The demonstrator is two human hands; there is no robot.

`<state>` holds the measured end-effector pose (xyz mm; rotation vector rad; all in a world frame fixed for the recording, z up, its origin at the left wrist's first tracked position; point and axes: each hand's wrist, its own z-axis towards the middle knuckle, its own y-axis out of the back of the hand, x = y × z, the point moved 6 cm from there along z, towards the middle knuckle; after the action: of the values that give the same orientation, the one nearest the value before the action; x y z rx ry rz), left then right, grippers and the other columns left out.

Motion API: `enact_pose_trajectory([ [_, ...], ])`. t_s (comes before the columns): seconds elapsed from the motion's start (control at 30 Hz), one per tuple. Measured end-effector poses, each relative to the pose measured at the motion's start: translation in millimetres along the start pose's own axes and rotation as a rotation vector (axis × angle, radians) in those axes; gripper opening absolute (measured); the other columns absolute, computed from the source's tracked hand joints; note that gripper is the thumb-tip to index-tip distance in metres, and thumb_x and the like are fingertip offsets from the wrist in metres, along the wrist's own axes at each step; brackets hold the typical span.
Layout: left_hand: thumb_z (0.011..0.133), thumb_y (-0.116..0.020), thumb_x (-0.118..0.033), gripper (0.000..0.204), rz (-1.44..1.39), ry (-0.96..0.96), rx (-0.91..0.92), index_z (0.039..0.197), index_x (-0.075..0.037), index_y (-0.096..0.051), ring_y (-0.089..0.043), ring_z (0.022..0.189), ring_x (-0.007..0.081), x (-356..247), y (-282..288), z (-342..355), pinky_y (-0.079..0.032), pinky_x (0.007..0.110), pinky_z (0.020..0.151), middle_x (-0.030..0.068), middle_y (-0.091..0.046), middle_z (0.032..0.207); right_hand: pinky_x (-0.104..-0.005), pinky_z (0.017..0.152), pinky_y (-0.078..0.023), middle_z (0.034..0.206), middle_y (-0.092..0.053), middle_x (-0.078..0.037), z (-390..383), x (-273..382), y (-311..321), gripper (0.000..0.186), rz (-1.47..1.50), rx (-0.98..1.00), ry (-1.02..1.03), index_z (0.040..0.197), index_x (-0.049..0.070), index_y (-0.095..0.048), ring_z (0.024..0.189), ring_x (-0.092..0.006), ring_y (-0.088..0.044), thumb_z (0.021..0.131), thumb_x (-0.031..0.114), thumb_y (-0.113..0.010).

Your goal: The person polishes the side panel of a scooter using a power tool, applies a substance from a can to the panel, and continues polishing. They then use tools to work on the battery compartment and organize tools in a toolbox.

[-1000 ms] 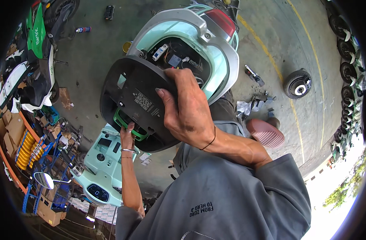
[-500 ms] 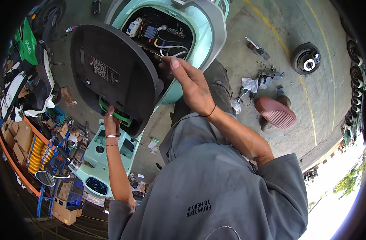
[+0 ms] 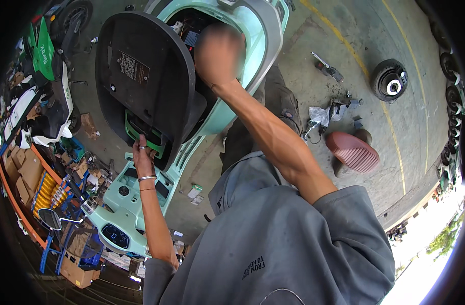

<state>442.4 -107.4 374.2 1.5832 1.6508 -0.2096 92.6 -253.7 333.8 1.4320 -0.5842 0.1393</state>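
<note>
Left hand: fingers curled on the green handle in the black seat. Seat stands tilted, underside showing, over the front edge of the scooter's open bay; whether it is fixed there, cannot tell. Right hand: inside the bay, blurred; grip or contact cannot be told. Progress, as judged: bay opened; seat not yet down over it. Module exposed near bay's left edge; state of connections unreadable. Beyond, on floor: ribbed red pad, then wheel, well apart.
</note>
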Motion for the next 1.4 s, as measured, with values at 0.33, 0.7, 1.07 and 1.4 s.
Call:
enact_pose_trajectory([
  [0.33,0.093,-0.069,-0.031,0.053,0.097,-0.267,-0.388,0.127,0.006,-0.053,-0.06,0.106,0.0192,35,2,-30,-0.046,0.03,0.094,0.0156,-0.063,0.116,-0.0503,0.11,-0.033,0.132,-0.05,-0.032,-13,-17,9,0.042,0.096,0.094,0.324,0.119,-0.005,-0.059,0.124,-0.0419,-0.049,0.079,0.007,-0.057],
  [0.7,0.098,-0.059,-0.028,0.045,0.299,-0.155,-1.004,0.117,0.012,-0.06,-0.062,0.101,0.0311,41,3,-91,-0.047,0.038,0.092,0.0233,-0.066,0.11,-0.0528,0.119,-0.022,0.15,-0.029,-0.036,-32,-16,5,0.048,0.169,0.347,0.599,0.126,-0.003,-0.059,0.142,-0.047,-0.027,0.08,0.013,-0.062],
  [1.07,0.102,-0.049,-0.038,0.051,0.017,-0.06,-0.873,0.129,0.006,-0.046,-0.053,0.112,0.034,112,-145,-152,-0.042,0.043,0.097,0.0242,-0.05,0.127,-0.0546,0.116,-0.023,0.144,-0.036,-0.039,-31,-11,11,0.059,-0.077,0.458,0.792,0.129,-0.009,-0.053,0.139,-0.0496,-0.032,0.088,0.032,-0.06],
  [1.4,0.101,-0.052,-0.037,0.047,-0.084,0.02,-0.541,0.126,0.002,-0.052,-0.064,0.099,0.0274,125,-189,-136,-0.053,0.037,0.084,0.0172,-0.062,0.114,-0.0588,0.115,-0.023,0.14,-0.039,-0.042,-40,-11,-4,0.059,-0.101,0.489,0.826,0.127,-0.01,-0.055,0.136,-0.0533,-0.033,0.089,0.036,-0.054],
])
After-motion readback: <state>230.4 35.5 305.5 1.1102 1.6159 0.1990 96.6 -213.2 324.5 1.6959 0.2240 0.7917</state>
